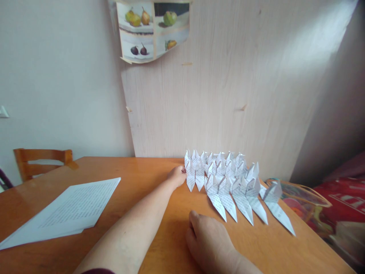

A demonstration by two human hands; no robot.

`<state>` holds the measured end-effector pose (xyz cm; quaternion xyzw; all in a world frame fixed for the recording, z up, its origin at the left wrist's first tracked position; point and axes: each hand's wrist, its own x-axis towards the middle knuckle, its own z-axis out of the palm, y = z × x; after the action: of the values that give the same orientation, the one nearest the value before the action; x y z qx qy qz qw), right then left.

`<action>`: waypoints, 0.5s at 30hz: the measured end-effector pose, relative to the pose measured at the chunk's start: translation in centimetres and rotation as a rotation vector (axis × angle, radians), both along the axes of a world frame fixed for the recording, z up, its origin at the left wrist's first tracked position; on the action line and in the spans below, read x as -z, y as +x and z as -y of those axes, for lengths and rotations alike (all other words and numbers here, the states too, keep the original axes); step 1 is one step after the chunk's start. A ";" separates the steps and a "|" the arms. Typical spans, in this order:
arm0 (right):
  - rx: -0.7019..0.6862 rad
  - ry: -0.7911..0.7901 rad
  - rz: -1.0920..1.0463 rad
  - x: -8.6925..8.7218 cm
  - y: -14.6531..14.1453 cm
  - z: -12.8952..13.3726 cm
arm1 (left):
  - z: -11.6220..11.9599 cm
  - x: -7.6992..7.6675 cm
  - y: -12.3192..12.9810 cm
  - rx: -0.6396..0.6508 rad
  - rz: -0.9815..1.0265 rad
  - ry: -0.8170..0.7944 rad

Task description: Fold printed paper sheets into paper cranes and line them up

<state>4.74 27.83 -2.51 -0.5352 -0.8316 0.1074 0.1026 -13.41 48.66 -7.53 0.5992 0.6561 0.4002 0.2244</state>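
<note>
Several folded figures of printed white paper (pixel 225 186) stand in rows at the back right of the wooden table (pixel 171 224). My left hand (pixel 177 176) reaches to the left end of these rows, with its fingers curled beside the leftmost figure of the second row. What it grips, if anything, is too small to tell. Nearer to me, my right hand (pixel 209 238) rests above the table in front of the figures, its fingers curled in and mostly hidden under the hand. One folded figure (pixel 275 201) stands a little apart at the right end.
A stack of printed sheets (pixel 74 209) lies on the table's left side. Behind the table stands a pale wooden board (pixel 211 95) with a fruit picture (pixel 154 30). A wooden chair (pixel 42 160) is at the far left; bags (pixel 339 205) lie beyond the table's right edge.
</note>
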 end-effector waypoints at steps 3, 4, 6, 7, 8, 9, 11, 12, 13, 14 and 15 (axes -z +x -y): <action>0.002 -0.007 0.004 -0.1 0.0 0.0 | 0.0 0.0 0.0 -0.006 0.005 0.000; 0.002 -0.008 0.005 -0.2 0.0 0.0 | 0.1 0.1 0.1 -0.005 0.011 0.002; 0.003 -0.008 0.007 -0.2 0.0 -0.1 | 0.2 0.1 0.2 -0.002 0.027 0.007; 0.002 -0.006 0.007 -0.1 0.0 -0.1 | 0.2 0.1 0.2 -0.001 0.034 0.009; 0.001 -0.006 0.007 -0.1 0.0 -0.1 | 0.3 0.1 0.2 -0.001 0.041 0.012; 0.000 -0.003 0.008 0.0 0.0 -0.1 | 0.4 0.1 0.3 -0.002 0.048 0.015; -0.003 0.008 0.009 0.1 0.1 -0.1 | 0.8 -0.1 0.3 -0.007 0.058 0.021; -0.003 0.013 0.010 0.2 0.1 -0.1 | 1.0 -0.2 0.2 -0.011 0.063 0.024; -0.004 0.018 0.011 0.3 0.1 -0.1 | 1.2 -0.4 0.2 -0.017 0.067 0.027; -0.006 0.023 0.011 0.3 0.2 -0.1 | 1.5 -0.6 0.1 -0.026 0.071 0.033; -0.008 0.028 0.010 0.4 0.2 -0.1 | 1.9 -0.8 0.0 -0.039 0.075 0.040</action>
<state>4.93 27.95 -2.90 -0.5310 -0.8355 0.0935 0.1056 -13.38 46.81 -6.74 0.5755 0.6506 0.4394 0.2290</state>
